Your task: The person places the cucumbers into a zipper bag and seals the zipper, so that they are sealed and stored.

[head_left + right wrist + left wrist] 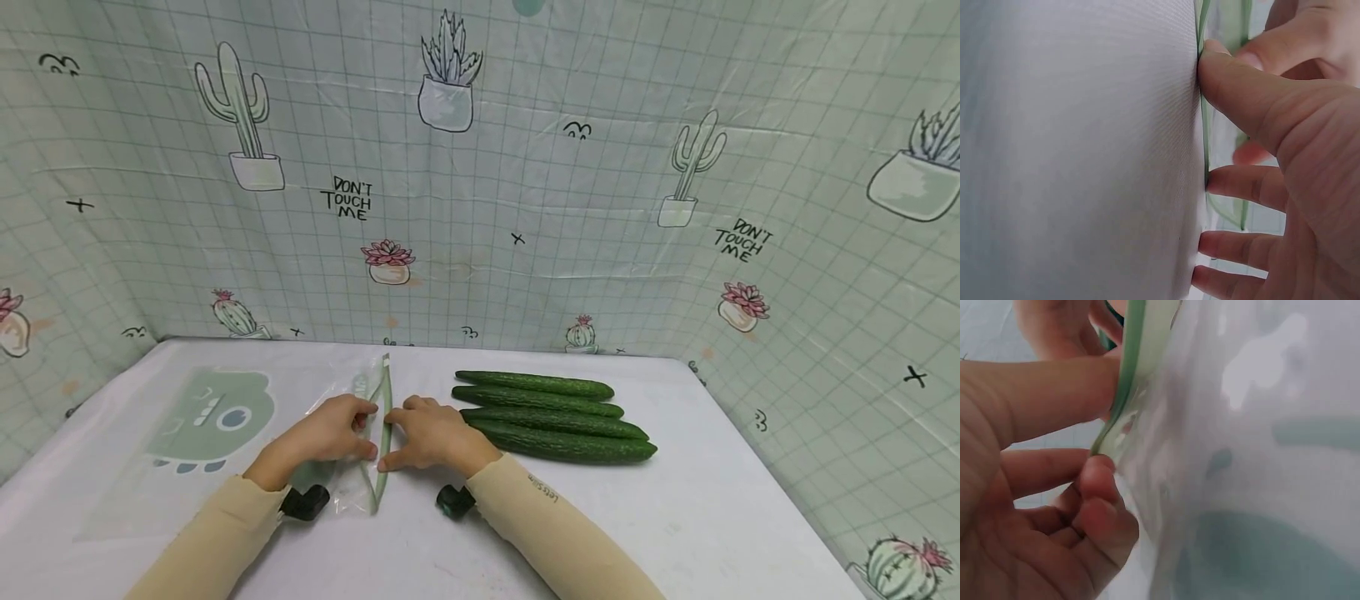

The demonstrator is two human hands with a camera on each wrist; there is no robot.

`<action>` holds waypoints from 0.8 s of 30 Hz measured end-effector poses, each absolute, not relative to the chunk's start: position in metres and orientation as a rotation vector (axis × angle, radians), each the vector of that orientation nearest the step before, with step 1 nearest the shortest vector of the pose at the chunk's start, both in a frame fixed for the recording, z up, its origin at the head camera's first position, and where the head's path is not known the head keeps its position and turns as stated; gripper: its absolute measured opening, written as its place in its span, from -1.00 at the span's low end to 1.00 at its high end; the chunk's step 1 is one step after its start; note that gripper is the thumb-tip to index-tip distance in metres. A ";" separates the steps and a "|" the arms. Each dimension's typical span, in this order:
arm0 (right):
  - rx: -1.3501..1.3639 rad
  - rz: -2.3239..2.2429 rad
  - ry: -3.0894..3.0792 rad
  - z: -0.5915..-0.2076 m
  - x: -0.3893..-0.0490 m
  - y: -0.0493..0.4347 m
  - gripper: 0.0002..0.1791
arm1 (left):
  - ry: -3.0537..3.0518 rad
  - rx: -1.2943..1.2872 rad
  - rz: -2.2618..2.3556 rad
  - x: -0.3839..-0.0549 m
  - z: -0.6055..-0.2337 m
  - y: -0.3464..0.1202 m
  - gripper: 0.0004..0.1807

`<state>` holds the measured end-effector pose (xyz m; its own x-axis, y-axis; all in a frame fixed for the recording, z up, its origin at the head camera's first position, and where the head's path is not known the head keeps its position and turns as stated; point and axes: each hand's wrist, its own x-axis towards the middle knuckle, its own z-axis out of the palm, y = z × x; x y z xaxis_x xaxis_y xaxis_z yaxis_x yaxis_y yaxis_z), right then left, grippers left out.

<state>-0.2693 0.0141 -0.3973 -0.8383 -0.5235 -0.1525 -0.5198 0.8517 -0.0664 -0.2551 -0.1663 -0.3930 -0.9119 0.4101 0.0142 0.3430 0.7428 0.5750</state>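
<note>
Leaning in at the mouth of a clear, green-printed plastic bag on the white table: left hand pinching one thin green rim, right hand just touching the other, fingers spread.

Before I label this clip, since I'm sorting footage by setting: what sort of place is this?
Probably a small staged filming setup: cactus-print sheeting rises behind and on both sides of a white table, where four cucumbers lie side by side.
</note>
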 end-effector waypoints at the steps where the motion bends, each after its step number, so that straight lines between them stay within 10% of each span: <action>1: -0.811 -0.035 2.863 -0.398 -0.269 0.014 -0.23 | 2.822 0.600 0.924 -0.255 -0.392 -0.166 -0.31; 24: -0.846 -0.057 2.867 -0.398 -0.269 0.016 -0.22 | 2.653 0.323 1.183 -0.245 -0.386 -0.166 -0.37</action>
<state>-0.2694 0.0164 -0.3981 -0.8293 -0.5425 -0.1342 -0.5368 0.8400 -0.0790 -0.2446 -0.1662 -0.3856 -0.9520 0.2861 -0.1085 0.1106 0.6522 0.7500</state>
